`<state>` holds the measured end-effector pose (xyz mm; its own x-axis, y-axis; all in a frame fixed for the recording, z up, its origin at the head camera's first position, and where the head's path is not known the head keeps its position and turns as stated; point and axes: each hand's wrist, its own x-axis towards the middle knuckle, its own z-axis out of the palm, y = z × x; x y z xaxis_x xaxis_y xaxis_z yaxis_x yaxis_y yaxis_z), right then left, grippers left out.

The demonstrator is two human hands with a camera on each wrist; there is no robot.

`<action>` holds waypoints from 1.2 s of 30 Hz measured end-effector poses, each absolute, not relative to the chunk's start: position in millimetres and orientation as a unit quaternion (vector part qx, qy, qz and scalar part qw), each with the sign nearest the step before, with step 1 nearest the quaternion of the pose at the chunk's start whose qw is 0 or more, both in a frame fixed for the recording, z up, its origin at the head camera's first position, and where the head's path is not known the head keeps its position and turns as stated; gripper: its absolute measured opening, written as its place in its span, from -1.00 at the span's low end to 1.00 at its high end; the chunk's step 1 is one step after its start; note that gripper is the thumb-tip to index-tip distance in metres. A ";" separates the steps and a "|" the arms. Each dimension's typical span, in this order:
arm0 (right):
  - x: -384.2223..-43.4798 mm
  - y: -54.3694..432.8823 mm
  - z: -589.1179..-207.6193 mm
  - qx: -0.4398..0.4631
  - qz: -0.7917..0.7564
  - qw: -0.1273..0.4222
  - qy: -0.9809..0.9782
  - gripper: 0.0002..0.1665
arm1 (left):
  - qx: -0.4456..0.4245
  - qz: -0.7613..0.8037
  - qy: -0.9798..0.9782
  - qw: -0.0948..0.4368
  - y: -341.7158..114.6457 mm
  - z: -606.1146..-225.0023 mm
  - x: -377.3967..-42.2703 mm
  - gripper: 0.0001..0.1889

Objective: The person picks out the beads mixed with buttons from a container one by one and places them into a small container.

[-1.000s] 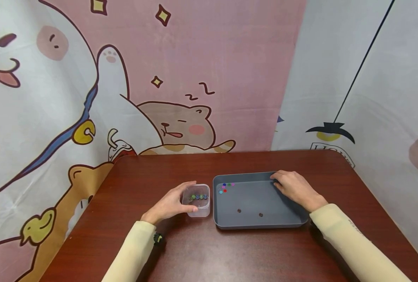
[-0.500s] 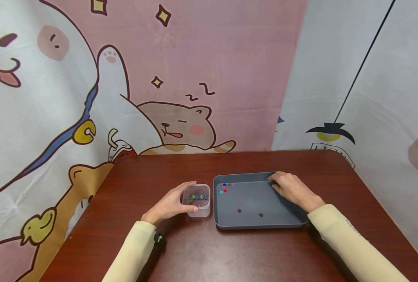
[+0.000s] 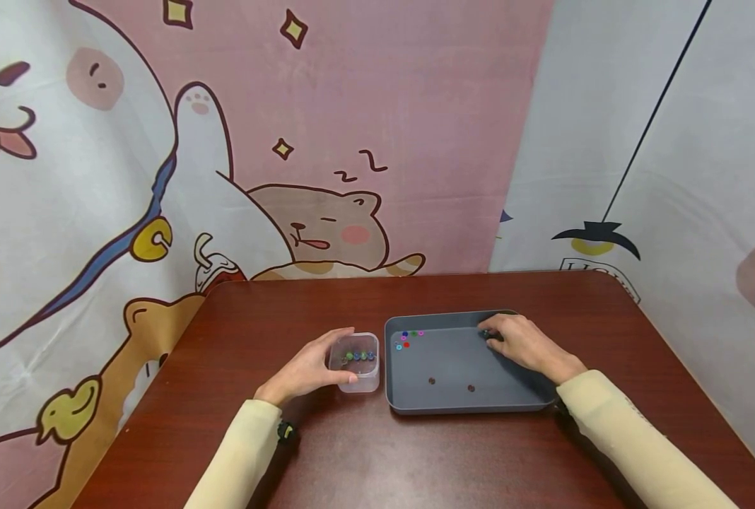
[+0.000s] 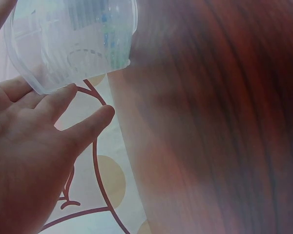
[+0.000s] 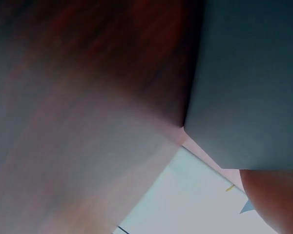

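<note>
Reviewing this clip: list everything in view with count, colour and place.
Table: one, reddish brown, under everything
Tray: one, grey, on the table
Clear box: one, translucent, left of the tray
Marbles: at least four, green and blue, in the box
Rings: at least six, mixed colours, tray's far left corner
Brown pieces: two, tray's near side
Dark bead: one, tray's far side
Dark item: one, black and yellow-green, nearer than the box
Backdrop: at least one, pink and white, behind
Left hand: one, bare, holding the box
Right hand: one, bare, pinching the bead
Sleeves: two, cream, on the arms
</note>
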<state>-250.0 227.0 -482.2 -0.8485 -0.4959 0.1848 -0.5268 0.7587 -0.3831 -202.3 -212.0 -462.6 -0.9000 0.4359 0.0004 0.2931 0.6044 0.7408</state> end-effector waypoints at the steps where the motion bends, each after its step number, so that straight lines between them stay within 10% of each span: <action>1: -249.9 226.9 -482.0 0.273 0.213 0.035 -0.937 -0.64 | 0.206 0.395 0.891 0.090 -212.2 -462.5 -202.2 0.03; 36: -248.8 228.8 -476.0 0.289 0.195 0.054 -0.936 -0.80 | 0.209 0.395 0.891 0.085 -213.1 -463.3 -202.3 0.00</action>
<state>-248.8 228.8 -476.0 -0.8268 -0.5204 0.2134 -0.5623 0.7569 -0.3331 -202.3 -213.1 -463.3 -0.8982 0.4394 0.0143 0.3057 0.6009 0.7386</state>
